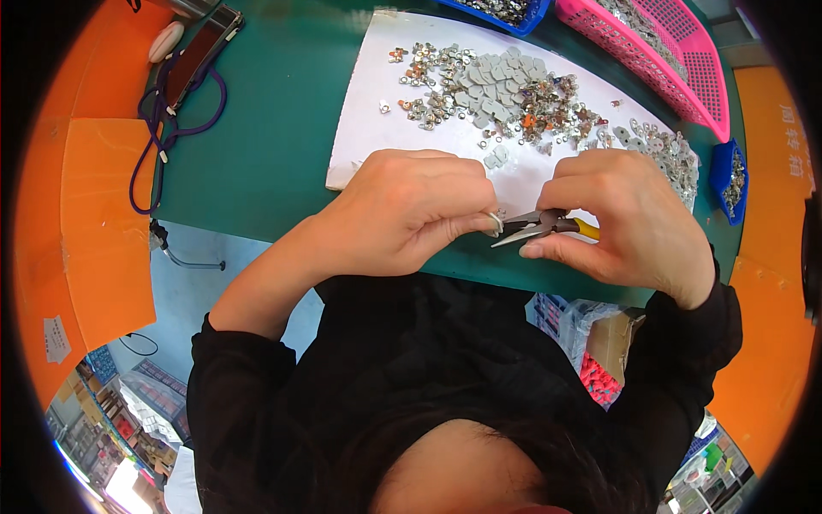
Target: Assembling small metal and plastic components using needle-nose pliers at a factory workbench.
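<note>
My left hand (419,210) is closed in a pinch on a small pale metal piece (494,224) at its thumb and fingertips. From the right, my right hand (621,218) grips a pair of needle-nose pliers (548,224) with yellow-and-dark handles. The pliers' jaws are parted and point left, with one jaw tip close to the small piece; whether they touch it I cannot tell. Just beyond both hands, grey flat plates (497,86) and many small metal parts (432,107) lie heaped on a white sheet (364,128).
A pink basket (715,111) of metal parts stands at the far right, with a blue bin (535,21) beside it and another blue bin (730,184) at the table's right edge. A phone-like dark object (201,60) with a purple cord (221,107) lies at the far left on the green table (265,111).
</note>
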Motion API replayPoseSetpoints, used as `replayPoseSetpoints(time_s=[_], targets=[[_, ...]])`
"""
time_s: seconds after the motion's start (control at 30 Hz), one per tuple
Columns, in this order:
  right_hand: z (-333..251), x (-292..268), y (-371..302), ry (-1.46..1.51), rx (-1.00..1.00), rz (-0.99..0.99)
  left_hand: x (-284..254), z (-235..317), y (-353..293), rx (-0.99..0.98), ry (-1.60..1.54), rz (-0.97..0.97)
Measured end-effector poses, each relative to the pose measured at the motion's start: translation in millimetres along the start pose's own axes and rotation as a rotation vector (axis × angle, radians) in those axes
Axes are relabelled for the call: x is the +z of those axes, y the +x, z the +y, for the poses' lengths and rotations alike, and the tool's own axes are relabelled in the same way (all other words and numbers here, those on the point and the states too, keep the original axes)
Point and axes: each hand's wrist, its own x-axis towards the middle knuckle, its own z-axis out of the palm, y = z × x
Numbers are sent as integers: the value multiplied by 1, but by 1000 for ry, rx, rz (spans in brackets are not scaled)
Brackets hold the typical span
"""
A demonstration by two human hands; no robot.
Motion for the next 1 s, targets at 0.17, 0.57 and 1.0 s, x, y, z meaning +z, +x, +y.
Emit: replayPoseSetpoints(time_s=[0.17, 0.57, 1.0], targets=[[-4, -1, 0, -71, -21, 3, 0, 3, 0, -6, 33, -20], [-14, -1, -2, -180, 68, 7, 6, 2, 2, 26, 13, 20], [-15, 15, -7, -238, 164, 146, 14, -1, -4, -192, -13, 142]])
